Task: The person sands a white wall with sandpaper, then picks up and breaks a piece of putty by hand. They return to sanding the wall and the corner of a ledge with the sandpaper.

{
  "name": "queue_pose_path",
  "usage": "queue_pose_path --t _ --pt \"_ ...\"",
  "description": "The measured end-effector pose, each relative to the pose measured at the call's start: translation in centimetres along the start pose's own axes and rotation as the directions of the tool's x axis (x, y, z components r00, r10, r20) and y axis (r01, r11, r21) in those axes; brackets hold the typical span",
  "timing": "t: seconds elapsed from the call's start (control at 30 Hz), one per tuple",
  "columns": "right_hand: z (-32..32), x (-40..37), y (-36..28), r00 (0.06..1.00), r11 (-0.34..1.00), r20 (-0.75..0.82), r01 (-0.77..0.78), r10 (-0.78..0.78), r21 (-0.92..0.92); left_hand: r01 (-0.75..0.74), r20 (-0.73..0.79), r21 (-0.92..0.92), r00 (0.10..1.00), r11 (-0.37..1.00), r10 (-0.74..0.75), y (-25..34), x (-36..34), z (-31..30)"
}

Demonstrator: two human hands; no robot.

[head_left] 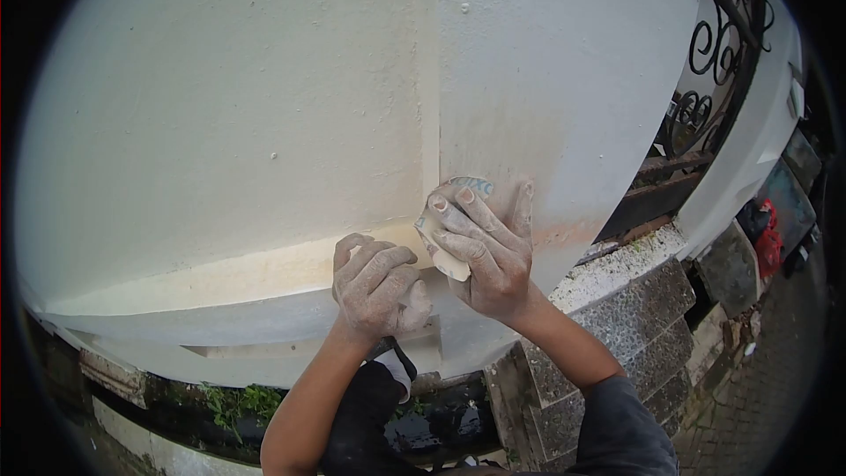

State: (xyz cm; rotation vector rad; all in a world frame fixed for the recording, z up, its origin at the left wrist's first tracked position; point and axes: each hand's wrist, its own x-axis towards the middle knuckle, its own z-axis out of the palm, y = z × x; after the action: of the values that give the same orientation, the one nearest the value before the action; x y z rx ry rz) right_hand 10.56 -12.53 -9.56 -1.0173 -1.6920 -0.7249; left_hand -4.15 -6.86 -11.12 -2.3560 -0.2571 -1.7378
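A piece of sandpaper point(477, 184), pale on the back with blue lettering, is bent over the vertical edge of the white wall point(502, 62). My right hand point(489, 251) presses it there, fingers laid across it and the thumb side low. My left hand point(379, 286) is curled closed beside it, in front of the wall's lower ledge point(229, 278). Something pale shows between its fingers, but I cannot make out what. White dust coats both hands. Around the sandpaper the wall has a brownish, scuffed patch.
A black scrollwork iron fence point(714, 70) stands to the right. Below it lie stone slabs point(634, 344) and a paved path point(749, 388). A red plastic bag point(769, 242) sits at the far right. Under the wall run a dark water channel point(441, 432) and green weeds point(238, 405).
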Motion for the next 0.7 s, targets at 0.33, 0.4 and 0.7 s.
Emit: queue_pose_path --t 0.33,0.4,0.7 --pt "-1.7 0.9 1.8 0.931 0.964 0.281 0.260 -0.234 -0.058 0.023 -0.079 -0.088 0.996 0.996 -0.030 -0.2 0.1 -0.2" --pt "-1.7 1.6 2.5 0.934 0.953 0.232 0.293 -0.270 -0.072 0.012 -0.075 -0.097 0.997 0.995 -0.020 -0.1 0.0 -0.1" --pt "-2.4 0.8 2.6 0.969 0.977 0.155 0.203 -0.193 -0.057 0.012 -0.040 -0.097 0.999 0.995 -0.016 -0.2 0.0 -0.3"
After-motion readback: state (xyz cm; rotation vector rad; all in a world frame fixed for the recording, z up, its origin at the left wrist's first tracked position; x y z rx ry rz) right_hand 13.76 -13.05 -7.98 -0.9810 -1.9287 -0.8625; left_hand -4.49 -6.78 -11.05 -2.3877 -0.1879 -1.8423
